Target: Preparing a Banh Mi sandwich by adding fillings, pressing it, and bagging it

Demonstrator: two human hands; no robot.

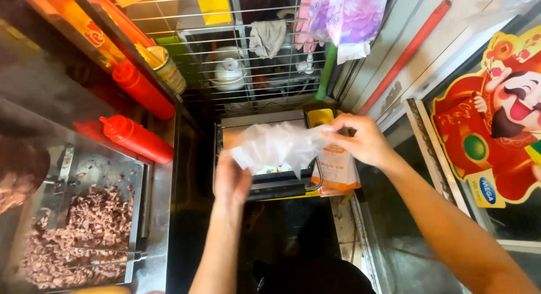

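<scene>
I pinch the thin plastic bag (276, 144) with my right hand (360, 140) and left hand (231, 181) above the black box (270, 184), best pulling gently to avoid tearing.

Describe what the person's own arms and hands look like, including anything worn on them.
Both forearms are bare, with no sleeves in view. The left hand and the right hand are bare too: no gloves, and no rings, watch or bracelet show. The left arm rises from the bottom edge near the middle of the picture; the right comes in from the lower right corner.
</scene>
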